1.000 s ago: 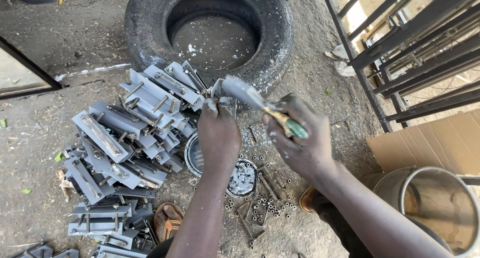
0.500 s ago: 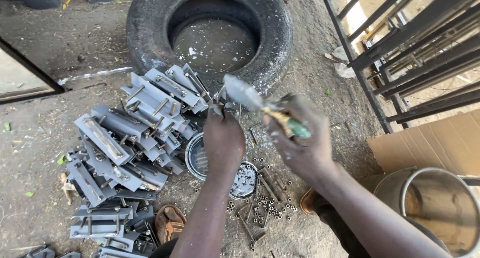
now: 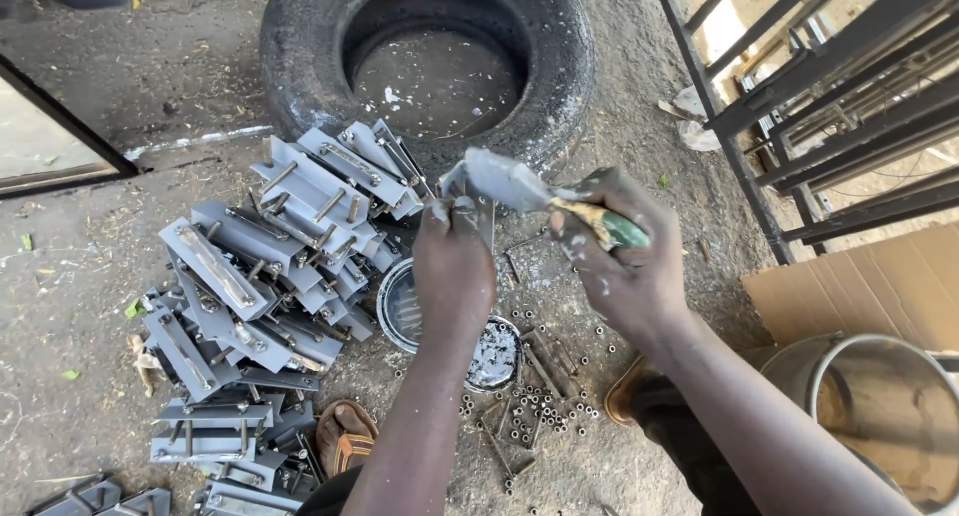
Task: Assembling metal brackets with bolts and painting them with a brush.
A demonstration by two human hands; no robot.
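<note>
Grey-painted, all of it, seen from the head camera: left hand [image 3: 455, 266] raised over the dirt floor [image 3: 120, 96], grip pinched tight on a small flat grey metal piece [image 3: 470, 191] held upright at the fingertips. Right hand [image 3: 619, 261] just beside it, grip wrapped around the green and yellow handle of a paint-caked brush [image 3: 539, 191], bristle end pointing left and touching the top of the metal piece. Splashes of grey paint on both hands.

Directly below the hands, a round shallow tin of grey paint [image 3: 489, 356] sitting on the floor, partly hidden by the left forearm. Loose short metal bolts and nuts [image 3: 539, 401] scattered right beside the tin. To the left, a heap of grey-painted metal brackets with rods [image 3: 260, 276], stacked in overlapping rows. Near the heap's lower edge, a brown sandal [image 3: 345, 436]. Beyond the hands, a worn black rubber tyre [image 3: 430, 61] lying flat. At the right, dark metal bar frames [image 3: 849, 96], a flattened brown cardboard sheet [image 3: 869, 281] and a round metal bucket [image 3: 879, 406].
</note>
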